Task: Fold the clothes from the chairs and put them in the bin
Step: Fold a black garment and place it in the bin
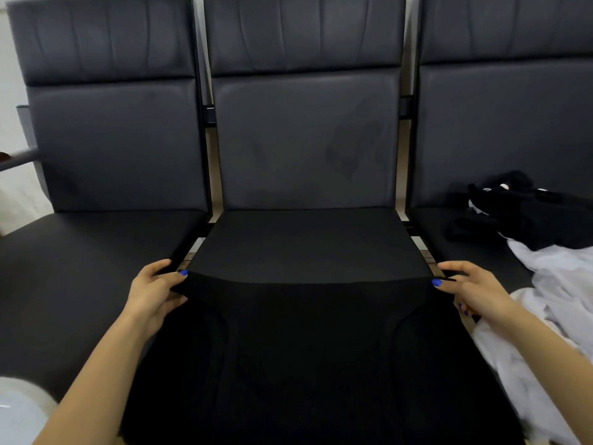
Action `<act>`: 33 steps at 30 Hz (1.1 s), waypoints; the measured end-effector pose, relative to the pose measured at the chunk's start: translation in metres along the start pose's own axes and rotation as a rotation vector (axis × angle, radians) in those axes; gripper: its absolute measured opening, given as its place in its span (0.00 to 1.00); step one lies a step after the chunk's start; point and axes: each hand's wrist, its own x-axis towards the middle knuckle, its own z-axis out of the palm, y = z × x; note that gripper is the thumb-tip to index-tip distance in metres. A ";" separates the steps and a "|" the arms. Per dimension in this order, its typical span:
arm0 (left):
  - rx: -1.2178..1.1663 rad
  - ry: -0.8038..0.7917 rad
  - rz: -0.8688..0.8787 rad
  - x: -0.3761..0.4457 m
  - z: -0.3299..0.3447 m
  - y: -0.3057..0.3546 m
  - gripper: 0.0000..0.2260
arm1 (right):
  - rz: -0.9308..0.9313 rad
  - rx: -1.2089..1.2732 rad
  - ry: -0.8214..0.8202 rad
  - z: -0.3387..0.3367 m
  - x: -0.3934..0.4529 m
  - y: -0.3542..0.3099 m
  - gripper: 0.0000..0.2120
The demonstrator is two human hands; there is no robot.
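A black garment is stretched flat over the front of the middle chair's seat and hangs toward me. My left hand pinches its upper left corner between thumb and fingers. At the upper right corner, my right hand pinches the cloth the same way. The top edge runs taut between both hands. On the right chair's seat lie a crumpled black garment and a white garment that spills over the front edge. No bin is in view.
Three dark padded chairs stand side by side; the left chair's seat holds nothing. A white rounded object shows at the lower left corner. A pale wall lies behind the chairs.
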 end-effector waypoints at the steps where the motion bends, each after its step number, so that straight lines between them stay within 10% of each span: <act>1: 0.024 0.016 0.003 0.002 0.000 0.000 0.21 | 0.001 -0.002 0.000 0.000 0.001 0.001 0.17; 22: -0.349 -0.157 -0.084 0.008 0.004 0.012 0.18 | 0.002 0.013 -0.003 0.004 0.004 0.001 0.14; 33: -0.295 0.104 -0.008 0.017 0.000 -0.011 0.16 | 0.011 -0.005 -0.009 0.003 0.004 0.002 0.13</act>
